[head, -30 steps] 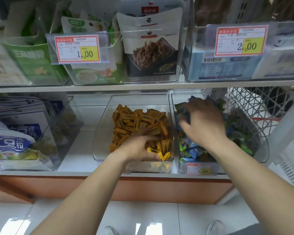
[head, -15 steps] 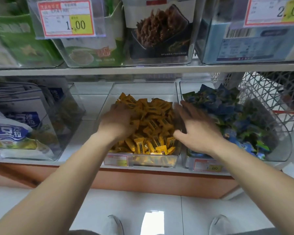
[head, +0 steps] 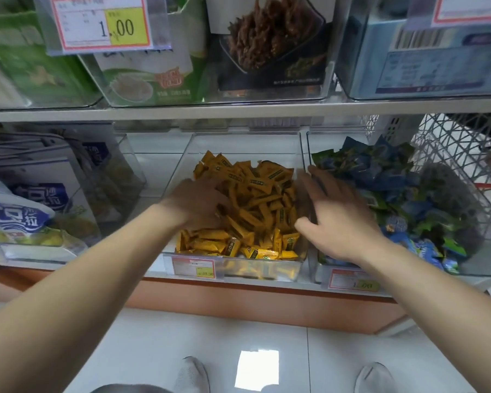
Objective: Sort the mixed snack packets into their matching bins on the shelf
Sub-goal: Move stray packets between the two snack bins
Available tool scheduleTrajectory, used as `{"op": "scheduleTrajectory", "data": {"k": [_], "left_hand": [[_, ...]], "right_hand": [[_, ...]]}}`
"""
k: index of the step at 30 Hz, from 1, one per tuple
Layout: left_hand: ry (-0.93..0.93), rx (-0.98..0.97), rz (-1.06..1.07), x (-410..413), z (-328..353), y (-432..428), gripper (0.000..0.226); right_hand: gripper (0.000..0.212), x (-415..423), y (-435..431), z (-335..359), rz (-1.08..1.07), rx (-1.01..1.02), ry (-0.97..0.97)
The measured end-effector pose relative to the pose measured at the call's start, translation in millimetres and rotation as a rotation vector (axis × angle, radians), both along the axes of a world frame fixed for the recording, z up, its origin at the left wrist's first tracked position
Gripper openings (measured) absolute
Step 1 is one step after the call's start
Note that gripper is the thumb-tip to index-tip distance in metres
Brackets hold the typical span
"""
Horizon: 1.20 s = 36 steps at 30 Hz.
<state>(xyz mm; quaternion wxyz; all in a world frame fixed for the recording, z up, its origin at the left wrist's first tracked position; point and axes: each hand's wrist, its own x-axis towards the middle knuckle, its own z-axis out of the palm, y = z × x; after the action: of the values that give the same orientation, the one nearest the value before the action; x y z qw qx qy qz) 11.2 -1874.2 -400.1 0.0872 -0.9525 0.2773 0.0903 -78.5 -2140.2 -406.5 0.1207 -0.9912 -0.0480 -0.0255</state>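
Note:
A clear middle bin (head: 238, 268) on the lower shelf holds a heap of yellow snack packets (head: 255, 199). To its right a second clear bin (head: 488, 251) holds blue and green packets (head: 386, 177). My left hand (head: 196, 202) lies palm down on the left side of the yellow heap; its fingertips are buried among packets. My right hand (head: 335, 214) is spread flat, fingers straight, over the divide between the two bins, thumb toward the yellow packets. Neither hand plainly holds a packet.
A bin of large white and blue bags (head: 37, 199) stands at the left. The upper shelf (head: 238, 110) carries bins of green boxes, a dark snack bag (head: 270, 43) and a blue carton. A white mesh basket (head: 462, 148) sits at the far right. White floor tiles lie below.
My right hand left the blue and green bin and came left to the divide beside the yellow packets. My left hand shifted from the heap's front to its left side. The view moved closer and lower.

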Motion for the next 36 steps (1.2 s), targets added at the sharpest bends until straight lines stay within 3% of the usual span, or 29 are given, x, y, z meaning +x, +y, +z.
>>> {"op": "scheduleTrajectory", "data": {"k": [4,6,8,10,12,15,17,20,23,29,32,36], "left_hand": [[0.058,0.003,0.102,-5,13,4,0.032],[0.060,-0.145,0.157,-12,12,-5,0.033],[0.045,-0.343,0.273,-21,4,-14,0.043],[0.009,-0.369,0.391,-32,-8,-19,0.061],[0.000,-0.351,0.496,-42,-20,-19,0.073],[0.027,-0.416,0.617,-46,-28,-14,0.083],[0.086,-0.491,0.655,-44,-28,-11,0.085],[0.204,-0.502,0.674,-37,-27,-10,0.087],[0.256,-0.595,0.743,-27,-23,-8,0.084],[0.325,-0.665,0.715,-33,-25,-7,0.081],[0.407,-0.800,0.702,-34,-24,-3,0.071],[0.617,-1.063,0.761,-32,-27,3,0.057]], "right_hand": [[0.086,-1,1,2,0.012,-0.003,0.008],[0.085,0,1,4,0.023,-0.018,0.038],[0.083,-1,2,13,0.018,-0.041,0.035],[0.075,-7,11,27,0.021,-0.045,-0.092],[0.063,-13,34,37,0.046,0.077,-0.205],[0.055,-8,74,38,0.061,0.315,0.081],[0.042,8,91,24,0.016,0.280,0.308],[0.059,29,102,-3,-0.158,0.177,0.461],[0.081,39,112,-19,-0.310,0.176,0.440],[0.081,39,115,-41,-0.321,0.119,0.452],[0.087,38,112,-46,-0.329,0.158,0.463],[0.076,48,106,-45,-0.336,0.311,0.442]]}}
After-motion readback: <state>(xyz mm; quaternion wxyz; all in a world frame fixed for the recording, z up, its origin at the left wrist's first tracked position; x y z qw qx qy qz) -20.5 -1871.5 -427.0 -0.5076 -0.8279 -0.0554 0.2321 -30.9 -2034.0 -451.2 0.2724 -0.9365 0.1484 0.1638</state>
